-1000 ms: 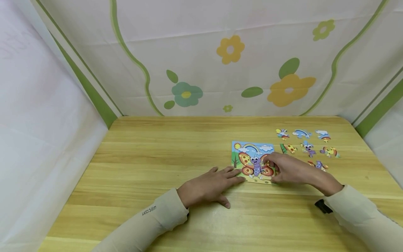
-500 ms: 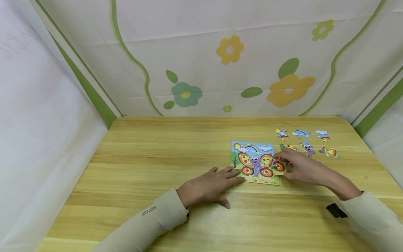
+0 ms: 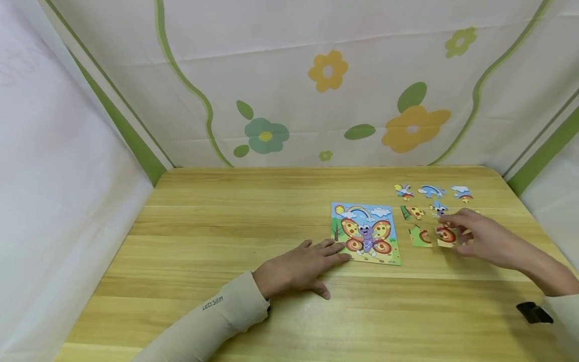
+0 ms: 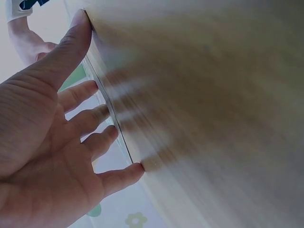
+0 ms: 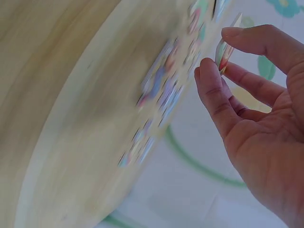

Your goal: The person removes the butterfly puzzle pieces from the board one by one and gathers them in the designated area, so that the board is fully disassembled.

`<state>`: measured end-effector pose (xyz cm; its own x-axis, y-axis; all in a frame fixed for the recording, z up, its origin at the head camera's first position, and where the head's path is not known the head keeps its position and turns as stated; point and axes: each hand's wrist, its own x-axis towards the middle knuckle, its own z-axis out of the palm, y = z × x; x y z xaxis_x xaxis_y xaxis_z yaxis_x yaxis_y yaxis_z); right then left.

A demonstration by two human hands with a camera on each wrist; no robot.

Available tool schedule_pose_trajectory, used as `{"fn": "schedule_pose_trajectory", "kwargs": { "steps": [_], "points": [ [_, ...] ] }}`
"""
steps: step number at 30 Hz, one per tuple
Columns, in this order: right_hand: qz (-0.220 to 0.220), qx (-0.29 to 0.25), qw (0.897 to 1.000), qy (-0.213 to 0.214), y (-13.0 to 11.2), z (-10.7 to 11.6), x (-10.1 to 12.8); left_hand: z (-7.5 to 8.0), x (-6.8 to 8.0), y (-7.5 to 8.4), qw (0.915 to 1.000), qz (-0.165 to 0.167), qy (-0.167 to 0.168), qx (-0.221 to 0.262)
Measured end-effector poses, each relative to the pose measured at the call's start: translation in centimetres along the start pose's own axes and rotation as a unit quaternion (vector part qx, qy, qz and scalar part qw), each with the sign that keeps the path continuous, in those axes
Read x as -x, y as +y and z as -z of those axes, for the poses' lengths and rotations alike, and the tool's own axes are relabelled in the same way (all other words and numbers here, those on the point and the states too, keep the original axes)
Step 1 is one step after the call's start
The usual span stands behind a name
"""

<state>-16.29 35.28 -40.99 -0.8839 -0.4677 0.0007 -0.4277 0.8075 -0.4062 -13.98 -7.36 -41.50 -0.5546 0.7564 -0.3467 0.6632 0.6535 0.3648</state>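
Step in hand: I judge I am taking pieces out of the square butterfly-picture jigsaw board [image 3: 365, 233] and laying them out to its right.
Right hand [image 3: 481, 237]: thumb and fingers pinch a small flat cardboard piece with a red-and-orange wing spot [image 3: 446, 235]; the right wrist view shows it edge-on between thumb and fingertips [image 5: 224, 51].
Piece position: just above or on the pale wooden table [image 3: 253, 241]; I cannot tell if it touches. It is right beside a green-cornered wing piece [image 3: 420, 235] that lies flat.
Left hand [image 3: 298, 267]: flat on the table, fingers straight and spread, grasping nothing; fingertips at the board's near-left corner.
Loose pieces: two rows of small colourful cut-outs [image 3: 431, 191] beyond my right hand, apart from the board.
Next move, as I judge it: set the pinched piece flat beside its green neighbour without overlap, let go, then bring the hand to the board while the left hand steadies it.
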Motion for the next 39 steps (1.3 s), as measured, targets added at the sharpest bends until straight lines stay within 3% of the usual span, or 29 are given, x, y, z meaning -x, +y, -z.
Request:
{"fn": "schedule_pose_trajectory", "kwargs": {
  "steps": [5, 14, 31, 39],
  "points": [
    [-0.037, 0.009, 0.999, -0.005, 2.3, 0.8, 1.2, 0.0, 0.1, 0.0, 1.0, -0.001, 0.001, -0.008],
    [-0.113, 0.012, 0.992, -0.06, 6.2, 1.5, 2.6, 0.1, 0.1, 0.0, 1.0, -0.001, 0.002, -0.009],
    [-0.088, 0.091, 0.99, -0.065, 8.1, 1.3, 2.8, 0.3, 0.2, 0.1, 1.0, 0.001, -0.001, 0.009],
    [-0.085, 0.103, 0.988, -0.071, 8.2, 1.2, 2.8, 0.2, 0.2, 0.1, 1.0, -0.002, 0.001, -0.001]
  ]
}}
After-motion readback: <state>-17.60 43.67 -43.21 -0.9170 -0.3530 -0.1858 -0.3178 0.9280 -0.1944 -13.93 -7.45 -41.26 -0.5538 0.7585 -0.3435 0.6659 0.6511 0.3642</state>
